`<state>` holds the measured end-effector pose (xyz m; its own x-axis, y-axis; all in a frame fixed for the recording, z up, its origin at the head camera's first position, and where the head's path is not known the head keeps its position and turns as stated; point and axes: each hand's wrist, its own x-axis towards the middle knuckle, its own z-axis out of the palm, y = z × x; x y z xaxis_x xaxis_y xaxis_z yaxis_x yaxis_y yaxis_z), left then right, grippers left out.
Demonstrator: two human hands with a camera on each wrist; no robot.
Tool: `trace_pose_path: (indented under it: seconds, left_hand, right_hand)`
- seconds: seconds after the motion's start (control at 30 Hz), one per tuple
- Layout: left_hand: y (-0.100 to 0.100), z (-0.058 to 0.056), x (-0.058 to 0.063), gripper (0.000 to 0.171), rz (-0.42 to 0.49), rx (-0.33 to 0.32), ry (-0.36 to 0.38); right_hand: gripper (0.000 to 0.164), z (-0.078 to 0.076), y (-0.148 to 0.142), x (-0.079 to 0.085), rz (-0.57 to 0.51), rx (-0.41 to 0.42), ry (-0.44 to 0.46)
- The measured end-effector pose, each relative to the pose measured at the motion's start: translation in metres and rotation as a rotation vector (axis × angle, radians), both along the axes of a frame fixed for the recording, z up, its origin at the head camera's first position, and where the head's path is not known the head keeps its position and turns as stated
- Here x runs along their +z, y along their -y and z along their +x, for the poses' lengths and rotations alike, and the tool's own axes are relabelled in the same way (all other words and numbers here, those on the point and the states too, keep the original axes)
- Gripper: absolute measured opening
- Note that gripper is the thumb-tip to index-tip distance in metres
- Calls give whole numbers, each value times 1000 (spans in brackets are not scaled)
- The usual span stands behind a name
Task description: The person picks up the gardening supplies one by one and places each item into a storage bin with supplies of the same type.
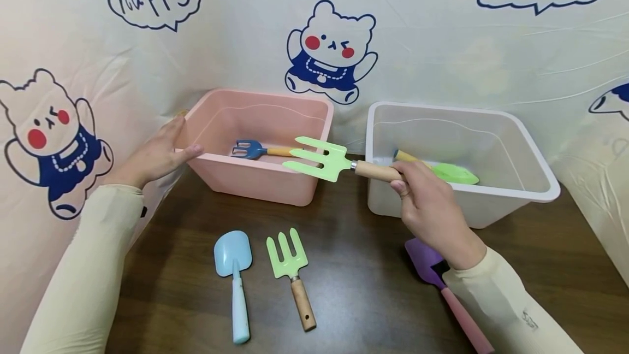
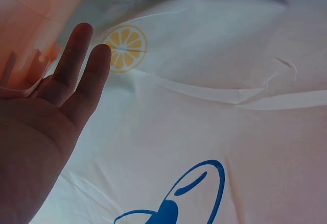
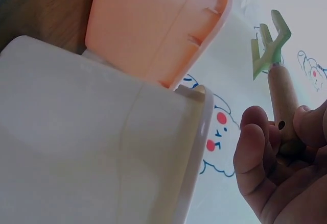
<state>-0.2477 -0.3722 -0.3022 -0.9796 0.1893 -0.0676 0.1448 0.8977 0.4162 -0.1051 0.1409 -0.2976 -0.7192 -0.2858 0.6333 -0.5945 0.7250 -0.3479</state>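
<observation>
Green at its tines and wooden at its handle, a garden fork [image 1: 336, 161] is held in the person's right grip [image 1: 434, 206], thumb and fingers closed around the handle's end. Its long axis runs roughly sideways, tines pointing left from that grip towards the pink bin [image 1: 260, 182]; in the head view they overlap the bin's near right corner, though their height above it is hard to tell. The left grip [image 1: 152, 154] is the nearer one to this bin, its visible fingers fairly straight against the left side. The bin holds a blue fork [image 1: 253, 149]. Just beyond and below the right grip sits the white bin [image 1: 385, 198]. Left of that grip and closer to the person, a second green fork [image 1: 294, 269] and a light blue trowel [image 1: 233, 253] lie on the surface [image 1: 354, 299].
</observation>
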Motion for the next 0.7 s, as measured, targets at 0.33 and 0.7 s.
trace_pose_path:
  seconds: [0.33,0.7]
  left_hand:
    - [-2,0,2,104,-3,-2,-2]
    - [0,-1,1,104,17,-3,3]
  right_hand:
    - [14,-13,17,6,-26,27,-28]
    - [17,-26,38,22,-20,41,-13]
